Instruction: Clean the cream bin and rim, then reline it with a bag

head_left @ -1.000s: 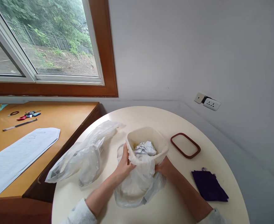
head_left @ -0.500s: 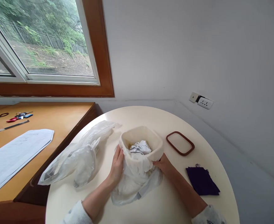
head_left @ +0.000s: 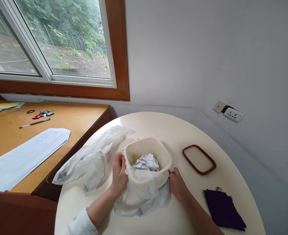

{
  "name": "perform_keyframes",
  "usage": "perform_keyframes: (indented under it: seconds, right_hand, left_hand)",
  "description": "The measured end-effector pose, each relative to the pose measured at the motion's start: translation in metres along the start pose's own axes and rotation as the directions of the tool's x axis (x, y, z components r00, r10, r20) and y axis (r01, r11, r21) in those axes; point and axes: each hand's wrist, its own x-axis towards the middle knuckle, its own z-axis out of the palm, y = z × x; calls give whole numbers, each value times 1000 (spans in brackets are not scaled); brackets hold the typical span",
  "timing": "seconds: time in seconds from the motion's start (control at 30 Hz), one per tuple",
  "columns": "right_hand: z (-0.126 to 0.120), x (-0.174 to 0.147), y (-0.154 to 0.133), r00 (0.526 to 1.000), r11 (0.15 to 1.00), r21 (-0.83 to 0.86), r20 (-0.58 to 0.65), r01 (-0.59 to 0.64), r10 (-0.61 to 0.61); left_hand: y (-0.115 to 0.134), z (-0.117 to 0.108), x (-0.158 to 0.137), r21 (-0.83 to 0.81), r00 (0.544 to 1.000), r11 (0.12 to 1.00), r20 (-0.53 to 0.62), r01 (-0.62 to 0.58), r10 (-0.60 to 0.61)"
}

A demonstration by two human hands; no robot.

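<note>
A cream trash bin (head_left: 162,148) stands in the middle of the round table, with crumpled white paper (head_left: 147,162) inside it. A thin translucent plastic bag (head_left: 144,192) is folded over the bin's near rim and hangs down its front. My left hand (head_left: 120,173) pinches the bag at the left side of the rim, fingers closed. At the right side, my right hand (head_left: 177,182) grips the bag's edge just below the rim, fingers curled. The far part of the rim shows bare.
A brown rounded frame (head_left: 200,159) and a folded dark purple cloth (head_left: 223,209) lie at the right of the round table (head_left: 168,122). Another clear plastic bag (head_left: 95,163) lies at the left. The wooden desk (head_left: 85,114) holds paper sheets (head_left: 33,156), a pen (head_left: 35,123) and keys (head_left: 44,113).
The view has turned a little to the left. My left hand has risen to the rim and closed on the bag; my right hand has shifted outward along the bin's right side, still gripping the bag.
</note>
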Motion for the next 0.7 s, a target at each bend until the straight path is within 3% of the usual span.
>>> perform_keyframes:
  seconds: [0.37, 0.57, 0.7]
  right_hand:
    - [1, 2, -6, 996, 982, 167, -5, -91, 93]
    - [-6, 2, -1, 999, 995, 96, 36, -4, 0]
    - [-7, -4, -10, 996, 997, 22, 54, 70, -71]
  left_hand:
    - [-9, -13, 12, 29, 989, 998, -143, 50, -46]
    - [-5, -12, 11, -59, 996, 995, -38, 82, -84]
    - [10, -11, 9, -70, 1000, 997, 12, 22, -21]
